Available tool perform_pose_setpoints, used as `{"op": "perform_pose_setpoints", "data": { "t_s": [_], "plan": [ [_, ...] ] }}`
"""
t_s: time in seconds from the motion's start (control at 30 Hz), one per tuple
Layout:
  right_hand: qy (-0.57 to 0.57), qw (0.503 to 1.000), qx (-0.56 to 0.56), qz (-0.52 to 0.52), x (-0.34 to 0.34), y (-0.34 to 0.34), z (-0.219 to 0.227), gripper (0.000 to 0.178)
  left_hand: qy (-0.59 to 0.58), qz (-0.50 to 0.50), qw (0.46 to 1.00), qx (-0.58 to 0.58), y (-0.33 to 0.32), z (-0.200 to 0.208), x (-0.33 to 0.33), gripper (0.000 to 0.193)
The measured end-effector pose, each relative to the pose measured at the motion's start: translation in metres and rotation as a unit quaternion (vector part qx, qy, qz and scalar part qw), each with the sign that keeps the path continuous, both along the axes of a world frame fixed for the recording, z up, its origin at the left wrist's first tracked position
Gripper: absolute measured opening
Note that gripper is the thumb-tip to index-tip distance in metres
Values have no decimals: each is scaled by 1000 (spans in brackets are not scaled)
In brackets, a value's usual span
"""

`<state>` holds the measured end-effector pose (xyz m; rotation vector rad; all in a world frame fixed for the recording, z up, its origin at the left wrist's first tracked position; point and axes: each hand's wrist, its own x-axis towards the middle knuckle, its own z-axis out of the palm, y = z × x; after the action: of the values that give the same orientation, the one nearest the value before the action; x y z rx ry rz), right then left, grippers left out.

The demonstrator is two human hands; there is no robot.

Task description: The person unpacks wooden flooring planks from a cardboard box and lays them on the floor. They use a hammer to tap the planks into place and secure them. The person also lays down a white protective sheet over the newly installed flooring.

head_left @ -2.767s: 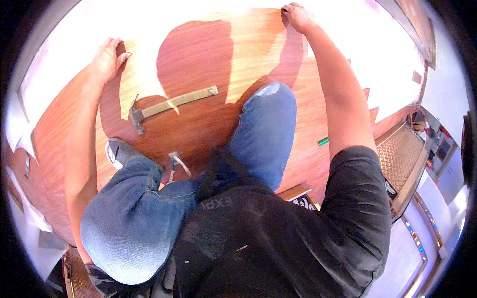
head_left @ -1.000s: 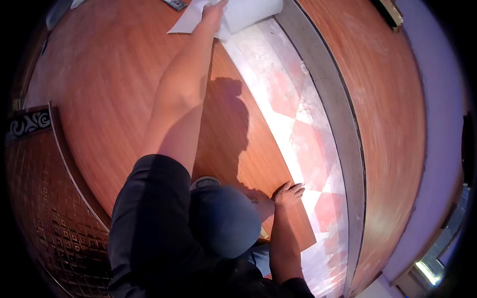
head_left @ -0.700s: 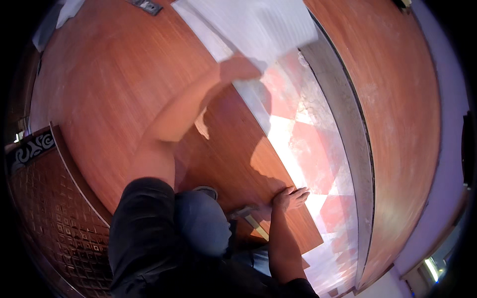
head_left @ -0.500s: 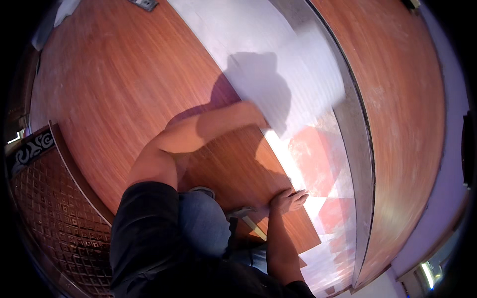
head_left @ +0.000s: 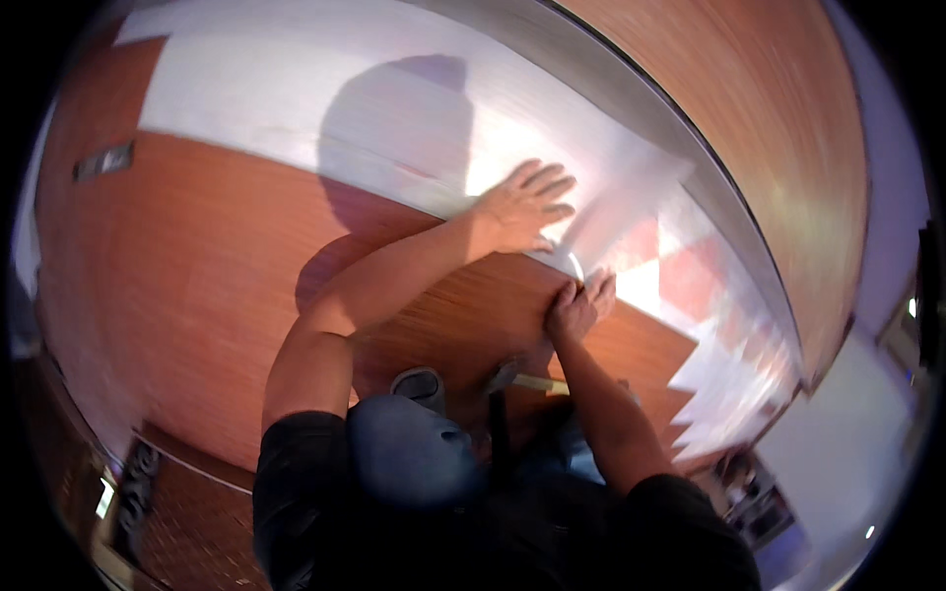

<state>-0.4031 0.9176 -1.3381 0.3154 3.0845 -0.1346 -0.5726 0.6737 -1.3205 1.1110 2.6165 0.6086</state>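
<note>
The left hand [head_left: 522, 205] lies flat with its fingers spread on a pale, whitish sheet [head_left: 325, 89] that covers the far part of the floor — the palm sits right at the sheet's near edge, where it meets the reddish-brown wood-look flooring [head_left: 187, 286]. The right hand [head_left: 579, 305] rests just below and to the right of it, fingers curled down and pressed at the same edge, on the brown plank surface; whether it pinches anything cannot be told. The two hands are near each other but not touching. The pale sheet runs from the upper left across to the right, where bright light falls on it and on reddish patches of bare floor [head_left: 690, 286]. A grey metal strip [head_left: 690, 158] curves along the sheet's far side, with more wood-toned surface beyond it. Near the person's knee [head_left: 409, 453] lies a tool with a pale handle [head_left: 537, 382], partly hidden. A small dark rectangular piece [head_left: 103, 161] lies on the flooring at far left.
</note>
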Motion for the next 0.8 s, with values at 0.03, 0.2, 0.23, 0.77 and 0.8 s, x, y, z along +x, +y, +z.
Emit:
{"op": "perform_pose_setpoints", "data": {
  "t_s": [0.03, 0.2, 0.23, 0.77, 0.8],
  "plan": [
    [9, 1000, -4, -7, 1, 2, 0, 56, 7, 0, 1000, -1, 11, -3, 0, 72],
    [-43, 997, -9, -62, 8, 1, 12, 52, -30, 22, 999, -14, 31, 25, -8, 65],
    [-50, 997, -12, -64, 3, 2, 11, 52, -4, 59, 998, -8, 29, 16, -11, 62],
    [-166, 979, -76, -90, -3, 14, 34, 72, 87, 75, 993, -4, 44, 8, -20, 48],
    [-195, 974, -72, -89, -2, 15, 35, 73, 91, 76, 993, 6, 45, 8, -19, 48]
  ]
}}
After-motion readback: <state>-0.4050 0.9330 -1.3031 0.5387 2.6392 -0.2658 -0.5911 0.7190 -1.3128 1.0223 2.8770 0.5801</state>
